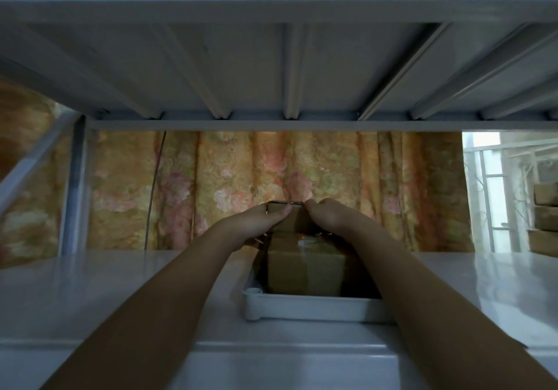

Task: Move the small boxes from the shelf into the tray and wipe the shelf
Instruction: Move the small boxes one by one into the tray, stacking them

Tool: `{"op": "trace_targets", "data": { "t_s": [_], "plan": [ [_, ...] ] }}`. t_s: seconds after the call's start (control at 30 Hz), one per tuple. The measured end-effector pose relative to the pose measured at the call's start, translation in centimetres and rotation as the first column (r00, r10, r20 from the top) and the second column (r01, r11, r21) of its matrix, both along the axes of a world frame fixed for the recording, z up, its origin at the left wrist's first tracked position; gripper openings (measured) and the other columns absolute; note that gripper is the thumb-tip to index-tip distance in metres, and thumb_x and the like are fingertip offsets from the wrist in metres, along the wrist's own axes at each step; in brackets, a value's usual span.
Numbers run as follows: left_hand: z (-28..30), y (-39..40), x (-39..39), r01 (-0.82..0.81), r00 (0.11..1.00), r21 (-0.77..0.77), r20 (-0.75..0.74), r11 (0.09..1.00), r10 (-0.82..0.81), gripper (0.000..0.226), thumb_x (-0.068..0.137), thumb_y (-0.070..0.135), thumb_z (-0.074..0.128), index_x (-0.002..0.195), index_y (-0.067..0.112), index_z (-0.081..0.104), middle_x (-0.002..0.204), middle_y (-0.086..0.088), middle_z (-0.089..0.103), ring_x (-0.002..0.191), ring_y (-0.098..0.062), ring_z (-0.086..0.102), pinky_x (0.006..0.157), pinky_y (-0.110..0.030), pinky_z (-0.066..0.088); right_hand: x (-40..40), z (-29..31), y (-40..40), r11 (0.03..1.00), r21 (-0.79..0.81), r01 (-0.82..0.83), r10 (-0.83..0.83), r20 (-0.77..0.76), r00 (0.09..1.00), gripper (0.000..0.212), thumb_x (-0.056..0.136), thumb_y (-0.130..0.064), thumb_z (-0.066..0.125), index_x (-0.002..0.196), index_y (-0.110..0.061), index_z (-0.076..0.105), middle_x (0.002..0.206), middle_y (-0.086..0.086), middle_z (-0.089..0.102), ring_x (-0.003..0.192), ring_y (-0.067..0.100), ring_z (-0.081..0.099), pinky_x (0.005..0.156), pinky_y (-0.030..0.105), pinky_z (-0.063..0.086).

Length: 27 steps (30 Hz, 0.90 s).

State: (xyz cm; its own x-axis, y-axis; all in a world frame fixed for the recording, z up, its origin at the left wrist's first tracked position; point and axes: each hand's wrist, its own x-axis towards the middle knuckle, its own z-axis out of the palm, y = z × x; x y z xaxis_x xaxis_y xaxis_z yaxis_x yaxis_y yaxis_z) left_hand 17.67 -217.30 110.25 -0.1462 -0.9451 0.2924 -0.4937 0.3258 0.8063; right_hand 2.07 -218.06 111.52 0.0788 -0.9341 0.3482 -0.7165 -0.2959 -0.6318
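You have two hands, one tray, two small boxes, and perhaps three cartons at the far right of the frame.

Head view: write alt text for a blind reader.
Both hands, left and right, grip a small cardboard box above another box lying in a white tray on a white shelf. A floral curtain hangs behind.

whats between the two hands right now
In the head view, a small cardboard box sits between the left hand and right hand, gripped from both sides, above a larger box in the white tray.
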Motion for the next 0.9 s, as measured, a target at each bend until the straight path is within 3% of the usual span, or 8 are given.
{"op": "trace_targets", "data": {
  "t_s": [0.07,0.3,0.57,0.7,0.77,0.8,0.87,0.9],
  "plan": [
    [0.0,0.1,-0.1,-0.011,1.0,-0.001,0.005,1.0,0.011,0.042,0.092,0.058,0.043,0.123,0.029,0.05,0.099,0.005,0.061,0.086,-0.012,0.058,0.067,-0.025,0.048,0.0,0.0,0.2,1.0,0.001,0.002,-0.002,-0.011,1.0,0.058,0.102,-0.042,0.02,0.14,-0.001,0.039,0.142,0.018,0.044,0.128,0.03,0.045,0.102,0.034,0.035],
    [0.0,0.3,-0.1,-0.011,0.998,0.019,0.063,1.0,0.01,0.028,0.096,0.055,0.036,0.111,0.035,0.048,0.094,0.006,0.06,0.083,-0.013,0.058,0.068,-0.027,0.05,0.1,0.2,0.4,1.0,0.003,-0.006,0.006,-0.058,0.998,0.052,0.103,-0.036,0.023,0.138,-0.001,0.04,0.139,0.018,0.045,0.124,0.03,0.047,0.093,0.032,0.036],
    [0.4,0.0,-0.5,-0.092,0.988,0.053,0.126,0.994,0.085,0.044,0.094,0.06,0.036,0.11,0.024,0.055,0.096,0.0,0.061,0.094,-0.022,0.06,0.086,-0.037,0.051,-0.1,0.2,0.7,1.0,-0.006,0.019,-0.019,-0.11,0.994,0.051,0.104,-0.034,0.022,0.142,-0.003,0.035,0.146,0.017,0.038,0.132,0.027,0.039,0.103,0.031,0.032],
    [0.9,0.6,-1.1,-0.137,0.987,0.104,0.1,0.985,0.126,0.062,0.094,0.061,0.033,0.128,0.011,0.051,0.107,-0.007,0.059,0.095,-0.026,0.058,0.083,-0.036,0.05,0.1,0.2,1.3,1.0,0.012,0.011,-0.009,-0.104,0.995,0.054,0.103,-0.039,0.021,0.14,-0.002,0.037,0.141,0.017,0.044,0.122,0.028,0.047,0.094,0.031,0.036],
    [1.2,0.7,-1.3,-0.203,0.971,0.009,0.13,0.979,0.2,0.071,0.096,0.06,0.028,0.144,0.007,0.033,0.136,-0.014,0.046,0.121,-0.032,0.049,0.096,-0.037,0.042,0.2,0.4,1.7,1.0,0.027,0.011,-0.009,-0.091,0.996,0.06,0.102,-0.045,0.019,0.139,-0.001,0.039,0.131,0.018,0.049,0.104,0.026,0.054,0.083,0.03,0.04],
    [1.3,0.7,-1.4,-0.254,0.952,-0.083,0.156,0.964,0.264,0.074,0.097,0.058,0.027,0.149,0.004,0.022,0.149,-0.015,0.034,0.132,-0.033,0.038,0.102,-0.037,0.036,0.1,0.6,2.0,1.0,0.024,0.017,-0.015,-0.086,0.996,0.062,0.101,-0.046,0.019,0.14,-0.001,0.037,0.131,0.019,0.048,0.105,0.027,0.054,0.085,0.032,0.042],
    [1.6,0.6,-1.5,-0.296,0.922,-0.262,0.174,0.919,0.346,0.071,0.1,0.051,0.026,0.15,0.002,0.015,0.155,-0.015,0.023,0.14,-0.032,0.029,0.109,-0.037,0.029,-0.4,1.0,2.4,0.999,-0.014,0.051,-0.052,-0.095,0.994,0.062,0.102,-0.043,0.02,0.145,0.0,0.029,0.145,0.02,0.038,0.126,0.032,0.045,0.101,0.038,0.039],
    [1.9,0.6,-1.7,-0.296,0.916,-0.312,0.175,0.902,0.361,0.065,0.102,0.047,0.026,0.148,0.002,0.023,0.152,-0.016,0.029,0.137,-0.031,0.033,0.106,-0.036,0.032,-0.9,1.3,2.6,0.996,-0.036,0.078,-0.082,-0.118,0.99,0.06,0.103,-0.04,0.021,0.146,0.001,0.028,0.149,0.02,0.034,0.132,0.033,0.04,0.106,0.039,0.035]
  ]
}}
